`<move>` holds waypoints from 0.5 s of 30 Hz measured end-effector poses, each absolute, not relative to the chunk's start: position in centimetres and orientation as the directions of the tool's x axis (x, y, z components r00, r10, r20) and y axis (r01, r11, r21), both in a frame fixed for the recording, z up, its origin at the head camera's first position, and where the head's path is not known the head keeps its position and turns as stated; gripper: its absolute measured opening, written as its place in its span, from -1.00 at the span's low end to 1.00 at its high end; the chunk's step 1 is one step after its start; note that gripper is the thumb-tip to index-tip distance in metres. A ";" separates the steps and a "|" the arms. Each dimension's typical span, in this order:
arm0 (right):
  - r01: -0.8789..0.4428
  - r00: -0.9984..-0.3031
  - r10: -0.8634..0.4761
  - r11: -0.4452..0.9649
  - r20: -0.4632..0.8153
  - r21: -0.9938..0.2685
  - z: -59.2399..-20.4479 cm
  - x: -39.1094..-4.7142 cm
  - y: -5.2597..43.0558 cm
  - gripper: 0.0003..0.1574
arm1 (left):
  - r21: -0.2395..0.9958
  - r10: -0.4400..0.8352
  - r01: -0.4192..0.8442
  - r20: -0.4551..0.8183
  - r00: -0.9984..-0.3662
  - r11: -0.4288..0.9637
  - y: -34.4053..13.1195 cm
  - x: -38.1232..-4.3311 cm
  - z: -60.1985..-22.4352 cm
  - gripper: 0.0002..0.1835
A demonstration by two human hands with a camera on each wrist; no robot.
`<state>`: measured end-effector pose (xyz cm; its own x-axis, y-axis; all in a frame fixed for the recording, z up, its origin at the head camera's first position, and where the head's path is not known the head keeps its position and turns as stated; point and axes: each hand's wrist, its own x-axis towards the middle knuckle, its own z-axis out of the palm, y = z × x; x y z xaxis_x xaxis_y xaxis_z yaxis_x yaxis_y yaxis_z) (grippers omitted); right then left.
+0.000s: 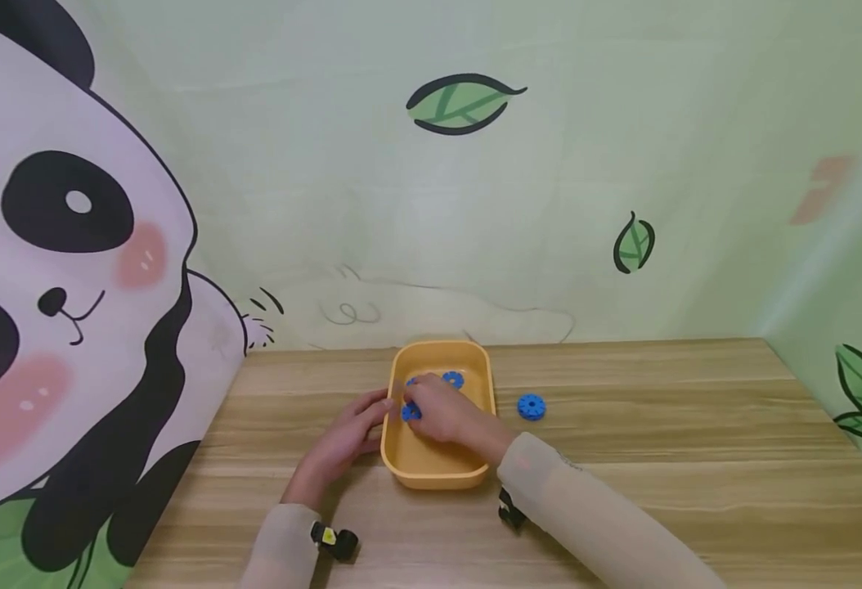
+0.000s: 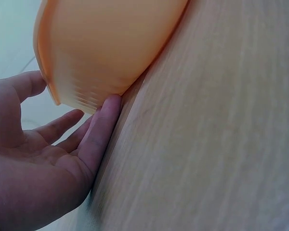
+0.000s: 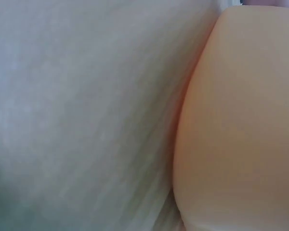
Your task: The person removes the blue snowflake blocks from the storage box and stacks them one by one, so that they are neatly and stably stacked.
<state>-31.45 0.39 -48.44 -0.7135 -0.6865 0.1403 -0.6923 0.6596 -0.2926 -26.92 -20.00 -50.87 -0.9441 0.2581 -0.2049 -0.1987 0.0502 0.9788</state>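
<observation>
A yellow-orange plastic basin [image 1: 438,468] stands on the wooden table. My left hand [image 1: 346,433] rests along its left side; in the left wrist view the thumb touches the rim and the fairly straight fingers reach the lower wall. Inside the basin, my right hand [image 1: 446,411] has its fingers curled at a blue notched disc [image 1: 410,412] near the left wall. Another blue disc [image 1: 454,379] lies farther back in the basin, and a bit of blue shows behind the right fingers. The right wrist view shows just the basin's outer wall [image 3: 241,125], not the fingers.
One more blue notched disc [image 1: 531,406] lies on the table [image 1: 659,425], right of the basin. A cloth backdrop [image 1: 313,204] with a panda and leaves rises behind the table's far edge.
</observation>
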 end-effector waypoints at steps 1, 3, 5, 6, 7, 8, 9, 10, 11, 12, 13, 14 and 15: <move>-0.693 -0.713 -0.688 0.663 0.135 -0.282 -48.3 -31.4 0.4 -0.70 | 0.979 0.257 -0.199 -0.204 -0.945 0.047 -20.0 -26.9 -50.9 -0.36; -0.692 -0.713 -0.690 0.665 0.123 -0.280 -48.1 -31.2 0.6 -0.69 | 0.980 0.255 -0.196 -0.200 -0.946 0.043 -19.9 -26.9 -51.0 -0.35; -0.692 -0.711 -0.695 0.663 0.110 -0.285 -47.7 -31.1 0.9 -0.70 | 0.980 0.257 -0.194 -0.197 -0.946 0.039 -19.9 -26.9 -51.0 -0.34; -0.693 -0.708 -0.698 0.659 0.106 -0.292 -47.5 -31.0 1.1 -0.71 | 0.980 0.258 -0.194 -0.197 -0.946 0.036 -19.8 -26.9 -51.0 -0.34; -0.696 -0.704 -0.703 0.654 0.101 -0.297 -47.2 -31.0 1.3 -0.73 | 0.980 0.257 -0.195 -0.197 -0.946 0.036 -19.8 -26.8 -51.0 -0.34; -0.700 -0.697 -0.710 0.645 0.098 -0.305 -46.9 -30.9 1.5 -0.75 | 0.980 0.257 -0.195 -0.198 -0.946 0.035 -19.8 -26.8 -51.0 -0.34; -0.706 -0.690 -0.717 0.638 0.098 -0.309 -46.6 -30.9 1.8 -0.75 | 0.980 0.258 -0.196 -0.198 -0.946 0.033 -19.8 -26.8 -51.0 -0.34; -0.711 -0.684 -0.724 0.631 0.094 -0.310 -46.2 -30.8 2.0 -0.74 | 0.980 0.258 -0.196 -0.198 -0.946 0.032 -19.8 -26.8 -51.0 -0.34; -0.717 -0.676 -0.731 0.623 0.091 -0.313 -45.8 -30.7 2.3 -0.72 | 0.980 0.256 -0.197 -0.199 -0.946 0.032 -19.8 -26.8 -51.0 -0.34; -0.721 -0.669 -0.737 0.616 0.089 -0.317 -45.3 -30.6 2.5 -0.69 | 0.979 0.254 -0.200 -0.201 -0.946 0.032 -19.8 -26.8 -50.9 -0.34; -0.728 -0.661 -0.745 0.609 0.089 -0.315 -45.0 -30.6 2.8 -0.67 | 0.979 0.252 -0.202 -0.203 -0.946 0.031 -19.9 -26.8 -50.9 -0.34; -0.735 -0.653 -0.751 0.600 0.093 -0.316 -44.5 -30.5 3.1 -0.64 | 0.979 0.250 -0.203 -0.205 -0.946 0.033 -19.9 -26.8 -50.8 -0.34; -0.739 -0.648 -0.755 0.594 0.095 -0.317 -44.2 -30.5 3.4 -0.61 | 0.979 0.247 -0.201 -0.204 -0.947 0.039 -19.9 -26.8 -50.8 -0.33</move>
<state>-30.46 3.35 -44.20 -0.6483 -0.7555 0.0948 -0.7390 0.5943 -0.3175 -26.76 -19.88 -50.80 -0.9472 0.2471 -0.2042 -0.2007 0.0395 0.9789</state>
